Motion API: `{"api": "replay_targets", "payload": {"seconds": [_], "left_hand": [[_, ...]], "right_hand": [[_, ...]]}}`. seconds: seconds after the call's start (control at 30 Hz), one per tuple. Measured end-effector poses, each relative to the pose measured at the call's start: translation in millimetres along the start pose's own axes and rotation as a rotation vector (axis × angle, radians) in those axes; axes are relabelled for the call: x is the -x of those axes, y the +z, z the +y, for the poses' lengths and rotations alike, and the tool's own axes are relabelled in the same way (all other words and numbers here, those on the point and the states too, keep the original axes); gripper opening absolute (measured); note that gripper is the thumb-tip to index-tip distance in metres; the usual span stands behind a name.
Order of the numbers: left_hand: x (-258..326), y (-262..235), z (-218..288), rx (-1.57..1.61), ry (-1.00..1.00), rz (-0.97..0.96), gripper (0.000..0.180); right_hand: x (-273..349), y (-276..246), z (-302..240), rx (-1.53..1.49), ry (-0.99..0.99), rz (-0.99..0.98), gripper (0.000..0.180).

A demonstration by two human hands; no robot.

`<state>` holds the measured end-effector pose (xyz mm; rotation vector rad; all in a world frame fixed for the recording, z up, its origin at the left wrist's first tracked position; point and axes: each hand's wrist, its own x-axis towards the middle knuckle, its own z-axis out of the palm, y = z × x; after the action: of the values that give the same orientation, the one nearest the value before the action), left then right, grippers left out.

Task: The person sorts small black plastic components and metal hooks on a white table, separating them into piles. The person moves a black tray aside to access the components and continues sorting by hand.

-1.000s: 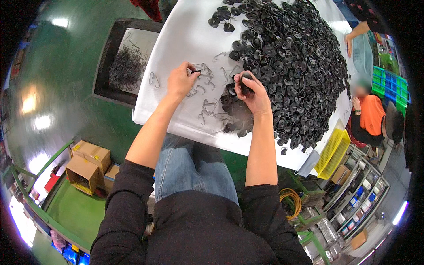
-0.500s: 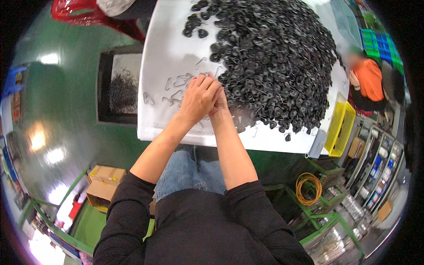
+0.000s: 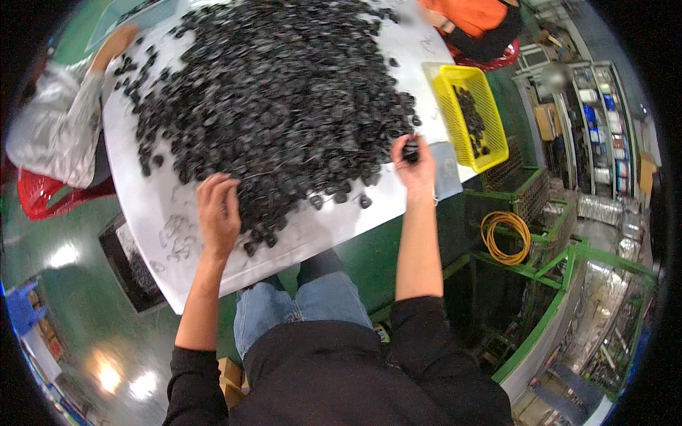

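1. I am at the near side of a white-topped table. A broad pile of black, round, rubbery-looking pieces covers most of it, with thin wire glinting here and there.

2. My right hand is just off the pile's right edge, inner side showing. Its fingers are curled narrow around a small clutch of black discs; I cannot count them. The cupped grip probably keeps loose round pieces from slipping apart.

3. My left hand is at the pile's near left edge, fingers bent close together, thumb a little apart. I cannot tell whether they hold anything, or whether they touch the pieces beside them.

4. Left of that hand, wire hooks lie scattered on the white surface. Lying apart from the pile, they are perhaps easier to pick up singly.

5. A yellow slotted basket is at the table's right edge, beyond my right hand, with black pieces inside. That spot seems chosen for easy reach. Between hand and basket lies something flat and grey-blue, too unclear to name.

6. At far left, a co-worker's hand is by a pale blue bin; at far right is a person in orange.
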<state>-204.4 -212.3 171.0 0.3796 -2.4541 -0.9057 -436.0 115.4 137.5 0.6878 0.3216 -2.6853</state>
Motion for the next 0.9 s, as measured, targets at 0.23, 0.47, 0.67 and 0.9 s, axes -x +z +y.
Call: {"api": "replay_targets", "payload": {"seconds": [0.23,0.47,0.67,0.9], "left_hand": [[47,32,-15,-0.166,-0.294,-0.113,0.014],[123,26,-56,-0.349,-0.508,0.053,0.025],[224,18,-73,-0.530,-0.658,0.232,0.068],[191,18,-112,-0.432,-0.376,-0.177,0.077]], "right_hand": [[-106,-24,-270,0.244,-0.459,0.394,0.021],[-122,-36,-349,1.196,-0.458,0.349,0.054],[-158,4,-298,1.203,-0.533,0.550,0.054],[-96,60,-58,1.448,-0.463,0.087,0.051]]}}
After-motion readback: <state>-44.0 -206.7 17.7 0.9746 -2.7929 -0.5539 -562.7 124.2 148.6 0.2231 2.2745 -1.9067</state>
